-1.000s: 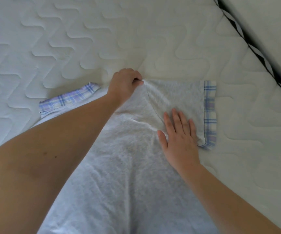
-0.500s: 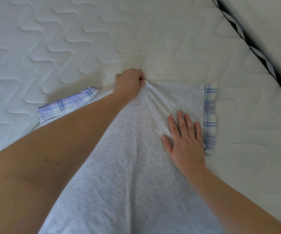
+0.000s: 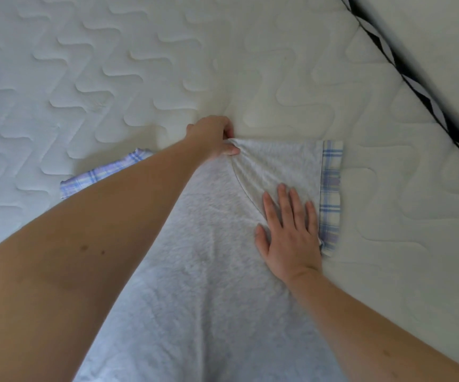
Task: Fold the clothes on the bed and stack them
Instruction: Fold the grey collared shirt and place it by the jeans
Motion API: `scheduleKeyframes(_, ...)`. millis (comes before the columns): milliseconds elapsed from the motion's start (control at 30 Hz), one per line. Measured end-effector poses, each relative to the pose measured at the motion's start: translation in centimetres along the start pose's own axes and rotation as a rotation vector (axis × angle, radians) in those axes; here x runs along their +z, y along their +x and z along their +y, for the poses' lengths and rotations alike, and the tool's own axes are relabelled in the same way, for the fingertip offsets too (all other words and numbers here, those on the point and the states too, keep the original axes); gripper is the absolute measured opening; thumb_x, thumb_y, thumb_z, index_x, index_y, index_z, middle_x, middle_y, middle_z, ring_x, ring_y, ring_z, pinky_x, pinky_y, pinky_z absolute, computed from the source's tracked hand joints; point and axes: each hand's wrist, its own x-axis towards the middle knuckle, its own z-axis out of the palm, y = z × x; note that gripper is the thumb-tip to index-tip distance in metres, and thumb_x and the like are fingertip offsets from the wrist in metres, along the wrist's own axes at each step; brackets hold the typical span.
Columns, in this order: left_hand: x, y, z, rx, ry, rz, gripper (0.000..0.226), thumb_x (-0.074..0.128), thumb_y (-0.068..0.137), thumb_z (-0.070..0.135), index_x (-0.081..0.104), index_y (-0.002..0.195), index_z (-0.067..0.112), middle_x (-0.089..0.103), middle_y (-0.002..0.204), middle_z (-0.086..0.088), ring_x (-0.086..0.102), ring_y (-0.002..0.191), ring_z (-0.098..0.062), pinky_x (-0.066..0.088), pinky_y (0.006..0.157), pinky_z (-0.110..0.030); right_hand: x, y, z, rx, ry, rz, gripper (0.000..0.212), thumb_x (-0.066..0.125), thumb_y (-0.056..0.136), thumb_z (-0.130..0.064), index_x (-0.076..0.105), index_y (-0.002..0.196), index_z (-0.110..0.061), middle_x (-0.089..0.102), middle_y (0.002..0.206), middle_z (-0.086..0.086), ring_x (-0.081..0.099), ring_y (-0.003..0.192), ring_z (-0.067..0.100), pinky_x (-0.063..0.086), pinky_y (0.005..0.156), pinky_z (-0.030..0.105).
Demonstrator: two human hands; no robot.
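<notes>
A light grey T-shirt [image 3: 209, 271] lies spread on the white quilted mattress [image 3: 112, 78], its sleeves edged with blue plaid cuffs. My left hand [image 3: 214, 139] grips the shirt's far edge at the shoulder and holds it taut. My right hand [image 3: 289, 230] lies flat with fingers spread on the right sleeve, just left of its plaid cuff [image 3: 330, 197]. The left sleeve's plaid cuff [image 3: 98, 175] peeks out beside my left forearm, which hides the rest of that sleeve.
The mattress edge with black-and-white piping [image 3: 415, 84] runs diagonally across the upper right, with a pale surface [image 3: 443, 28] beyond it. Bare mattress stretches to the left, the far side and the right of the shirt.
My left hand has pulled the shirt's far edge a little farther away and to the right, stretching the fabric. My right hand stays pressed flat on the right sleeve.
</notes>
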Motion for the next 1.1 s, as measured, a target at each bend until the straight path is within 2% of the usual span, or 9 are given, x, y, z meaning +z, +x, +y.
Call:
scheduleKeyframes(200,0.4,0.2,0.6,-0.059,0.015,0.024,0.033,0.081,0.076,0.035,0.057,0.095,0.020,0.061,0.097,0.005,0.054,0.095,-0.018,0.033,0.093,-0.038,0.0,0.0,0.2,0.005,0.065,0.008,0.068,0.043,0.094,-0.043,0.027,0.154,-0.017,0.021,0.161,0.012,0.020,0.149,0.028,0.016,0.120,0.053)
scheduleKeyframes(433,0.8,0.3,0.3,-0.074,-0.020,0.056,0.032,0.084,0.072,0.035,0.057,0.086,0.023,0.054,0.078,0.013,0.055,0.090,-0.017,0.028,0.087,-0.036,0.4,-0.2,0.2,0.000,0.047,-0.045,0.067,0.038,0.096,-0.045,0.021,0.156,-0.020,0.014,0.163,0.011,0.012,0.151,0.027,0.012,0.120,0.052)
scheduleKeyframes(567,1.4,-0.2,1.0,-0.011,0.316,0.141,0.031,0.069,0.084,0.048,0.061,0.101,0.024,0.056,0.103,-0.002,0.053,0.105,-0.025,0.033,0.089,-0.038,0.4,-0.2,0.3,0.002,0.027,-0.071,0.066,0.035,0.097,-0.046,0.022,0.156,-0.020,0.012,0.164,0.010,0.012,0.151,0.027,0.013,0.120,0.052)
scheduleKeyframes(633,1.7,-0.8,1.4,0.053,0.386,0.177,0.031,0.063,0.090,0.046,0.060,0.106,0.020,0.060,0.101,-0.005,0.058,0.099,-0.026,0.037,0.083,-0.037,0.2,-0.1,0.3,0.001,0.021,-0.092,0.065,0.033,0.097,-0.046,0.022,0.156,-0.021,0.012,0.164,0.009,0.012,0.151,0.027,0.012,0.120,0.052)
scheduleKeyframes(800,3.2,-3.3,1.3,-0.036,0.073,0.305,0.019,0.043,0.100,0.025,0.058,0.110,0.019,0.064,0.090,-0.003,0.062,0.084,-0.026,0.037,0.062,-0.031,-0.2,0.1,0.3,0.010,0.012,-0.158,0.065,0.026,0.098,-0.049,0.017,0.157,-0.023,0.006,0.165,0.006,0.006,0.151,0.024,0.008,0.120,0.050)
scheduleKeyframes(900,4.2,-4.7,1.8,-0.097,-0.216,0.156,0.023,0.041,0.103,0.035,0.047,0.118,0.019,0.053,0.078,0.002,0.056,0.073,-0.019,0.033,0.052,-0.025,-1.0,0.7,0.0,0.002,0.003,-0.273,0.067,0.019,0.099,-0.055,0.003,0.157,-0.025,-0.009,0.165,0.003,-0.009,0.151,0.021,-0.002,0.121,0.049)
scheduleKeyframes(967,3.8,-5.1,1.7,-0.147,-0.414,0.049,0.032,0.046,0.101,0.029,0.042,0.130,0.017,0.049,0.081,0.001,0.050,0.068,-0.013,0.036,0.052,-0.023,-2.7,1.1,0.8,-0.055,0.105,-0.329,0.071,0.023,0.098,-0.060,-0.001,0.157,-0.028,-0.012,0.164,0.001,-0.013,0.151,0.018,-0.006,0.121,0.045)
scheduleKeyframes(1033,2.9,-5.5,1.3,-0.186,-0.508,0.010,0.037,0.045,0.098,0.016,0.044,0.134,0.017,0.052,0.090,-0.004,0.049,0.070,-0.012,0.038,0.052,-0.023,-5.0,0.9,2.3,0.001,0.256,-0.212,0.067,0.040,0.096,-0.054,0.024,0.154,-0.024,0.019,0.162,0.005,0.017,0.149,0.023,0.012,0.118,0.043)
scheduleKeyframes(1100,2.4,-6.1,1.3,-0.206,-0.589,0.031,0.034,0.044,0.096,0.016,0.050,0.130,0.017,0.056,0.102,-0.007,0.052,0.073,-0.012,0.040,0.053,-0.023,-6.6,0.1,4.2,0.233,0.275,0.029,0.059,0.054,0.091,-0.046,0.046,0.143,-0.018,0.047,0.144,0.011,0.043,0.133,0.031,0.031,0.106,0.045)
